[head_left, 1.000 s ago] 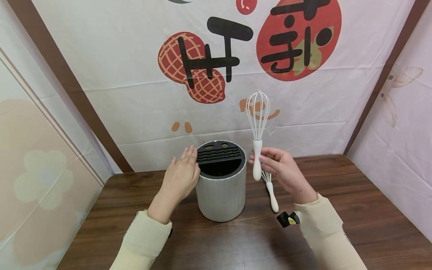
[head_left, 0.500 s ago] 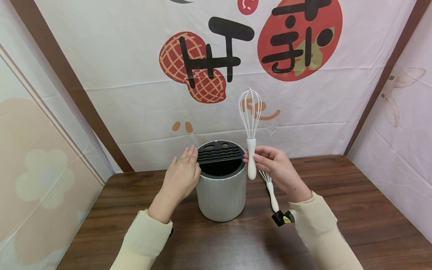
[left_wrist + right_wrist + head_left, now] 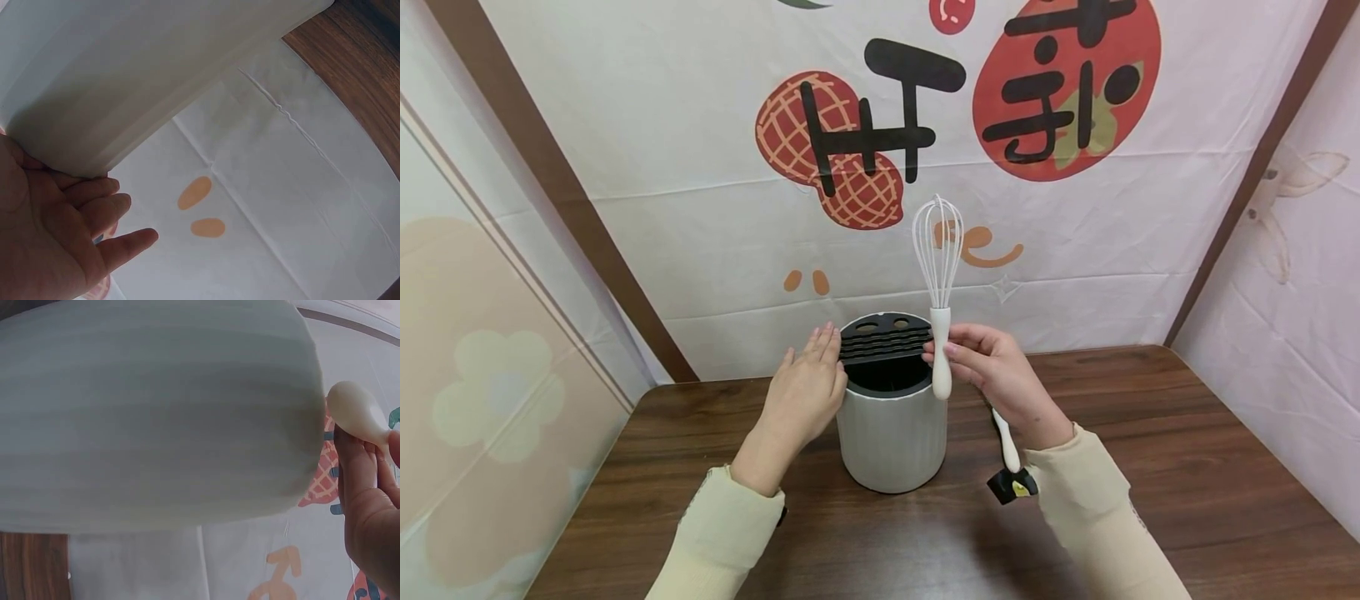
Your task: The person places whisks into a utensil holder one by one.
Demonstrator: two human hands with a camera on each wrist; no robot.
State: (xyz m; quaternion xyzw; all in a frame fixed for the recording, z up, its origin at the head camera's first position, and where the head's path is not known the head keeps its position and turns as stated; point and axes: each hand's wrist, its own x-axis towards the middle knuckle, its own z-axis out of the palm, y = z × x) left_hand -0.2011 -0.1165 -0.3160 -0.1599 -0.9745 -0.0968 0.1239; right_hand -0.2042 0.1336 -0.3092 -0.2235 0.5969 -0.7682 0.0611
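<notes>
A ribbed light grey utensil holder [image 3: 891, 446] stands upright, topped by a black slotted lid [image 3: 883, 343] with a wide opening at the front. My left hand [image 3: 801, 387] rests at the holder's left rim, fingers extended; the left wrist view has its fingertips at the rim. My right hand [image 3: 992, 367] pinches the white handle of a whisk [image 3: 938, 275], wires pointing up. The handle's lower end overlaps the holder's right rim in the head view. In the right wrist view, the rounded handle end [image 3: 353, 409] is beside the holder's top.
A second, smaller white whisk [image 3: 1007, 442] lies on the dark wooden table [image 3: 880, 550] right of the holder, its wires hidden behind my right hand. Behind the table hangs a printed white cloth [image 3: 715, 250]. A black strap piece [image 3: 1011, 485] hangs by my right sleeve.
My right hand has moved left with the whisk, from beside the holder to over its right rim. The left hand has stayed at the rim.
</notes>
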